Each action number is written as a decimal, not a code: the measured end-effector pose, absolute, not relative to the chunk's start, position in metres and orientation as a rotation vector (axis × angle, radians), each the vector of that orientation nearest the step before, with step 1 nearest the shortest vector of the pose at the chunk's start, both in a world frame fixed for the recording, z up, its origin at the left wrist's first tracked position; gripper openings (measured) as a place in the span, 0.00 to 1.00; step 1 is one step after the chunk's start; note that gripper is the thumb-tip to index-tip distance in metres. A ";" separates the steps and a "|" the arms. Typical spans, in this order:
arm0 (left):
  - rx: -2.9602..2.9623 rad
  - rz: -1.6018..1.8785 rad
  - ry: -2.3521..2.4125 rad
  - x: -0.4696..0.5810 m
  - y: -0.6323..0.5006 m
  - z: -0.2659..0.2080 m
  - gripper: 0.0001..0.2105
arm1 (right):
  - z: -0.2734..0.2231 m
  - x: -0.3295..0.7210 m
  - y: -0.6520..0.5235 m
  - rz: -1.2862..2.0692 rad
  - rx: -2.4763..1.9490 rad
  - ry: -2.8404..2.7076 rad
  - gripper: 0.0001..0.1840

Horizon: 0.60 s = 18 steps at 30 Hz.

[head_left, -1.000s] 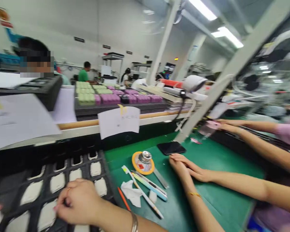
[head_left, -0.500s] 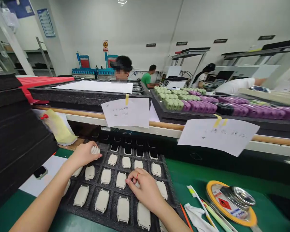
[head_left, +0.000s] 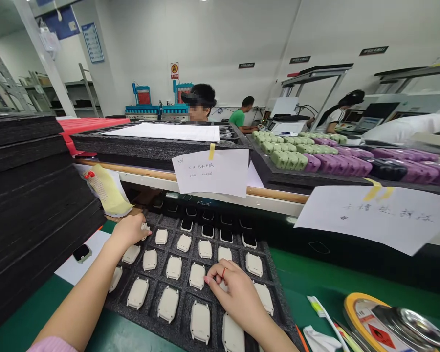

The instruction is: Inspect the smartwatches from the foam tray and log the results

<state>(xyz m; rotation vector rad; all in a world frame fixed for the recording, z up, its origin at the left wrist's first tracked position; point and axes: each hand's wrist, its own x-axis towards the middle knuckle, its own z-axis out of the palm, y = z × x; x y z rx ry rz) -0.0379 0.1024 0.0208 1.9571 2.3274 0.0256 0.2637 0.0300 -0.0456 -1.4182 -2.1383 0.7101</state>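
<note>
My left hand (head_left: pixel 130 230) is at the far left corner of a black foam tray (head_left: pixel 157 274), its fingers closed on a small off-white watch case (head_left: pixel 144 228), mostly hidden by the fingers. Off-white watch cases (head_left: pixel 200 322) lie in rows in the tray's pockets. Over the right middle of the tray is my right hand (head_left: pixel 232 288), its fingers curled together beside a watch case (head_left: pixel 197 275). Something off-white shows beneath this hand; whether it is gripped I cannot tell. Dark-faced pieces (head_left: pixel 207 231) fill the rear pockets.
Stacked black trays (head_left: pixel 33 210) rise at left. A dark-screened watch (head_left: pixel 81 253) lies on white paper. At right are a toothbrush (head_left: pixel 328 313) and a yellow-rimmed tin (head_left: pixel 381 322). A shelf (head_left: pixel 267 193) with green and purple cases crosses behind; several people sit beyond.
The view has turned left. A watch case now lies uncovered in the rear-left pocket where my left hand was; that hand is one pocket further left. My right hand stays in place.
</note>
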 end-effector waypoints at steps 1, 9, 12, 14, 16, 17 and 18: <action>1.942 0.035 2.354 -0.039 0.102 0.021 0.16 | -0.046 0.264 0.030 0.709 -1.417 -2.140 0.10; 1.985 0.227 2.325 -0.046 0.113 0.028 0.21 | -0.048 0.264 0.031 0.689 -1.400 -2.143 0.10; 2.004 0.266 2.293 -0.045 0.131 0.019 0.21 | -0.047 0.264 0.032 0.663 -1.383 -2.133 0.09; 2.025 0.281 2.278 -0.042 0.142 0.015 0.20 | -0.047 0.263 0.032 0.634 -1.372 -2.124 0.08; 2.055 0.288 2.243 -0.036 0.149 0.014 0.17 | -0.046 0.262 0.032 0.599 -1.361 -2.121 0.06; 2.073 0.290 2.220 -0.034 0.151 0.014 0.15 | -0.046 0.261 0.032 0.577 -1.360 -2.122 0.05; 2.103 0.295 2.179 -0.031 0.153 0.014 0.14 | -0.047 0.261 0.033 0.555 -1.359 -2.126 0.04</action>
